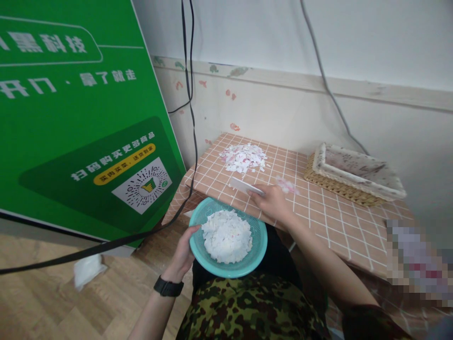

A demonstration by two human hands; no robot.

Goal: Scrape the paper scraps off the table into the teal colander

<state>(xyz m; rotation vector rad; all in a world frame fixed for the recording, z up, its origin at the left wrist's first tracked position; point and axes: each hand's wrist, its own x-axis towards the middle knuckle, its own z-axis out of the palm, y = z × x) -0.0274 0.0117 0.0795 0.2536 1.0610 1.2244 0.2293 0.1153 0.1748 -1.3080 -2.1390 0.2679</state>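
Observation:
My left hand grips the rim of a round turquoise plastic colander, thumb over the edge. Many small torn scraps of white paper fill its middle. The colander is held just below the table's front edge, in front of my body. My right hand is closed on a flat, thin white card-like piece, held low over the tabletop near that edge. Beyond it on the table lies a loose pile of white and pinkish paper scraps. A smaller pinkish patch of scraps lies just past my right hand.
A checked brown cloth covers the table. A lined wicker basket stands at its right rear. On the left is a big green cabinet, with a black cable hanging in front. A white bag-like item lies on the floor.

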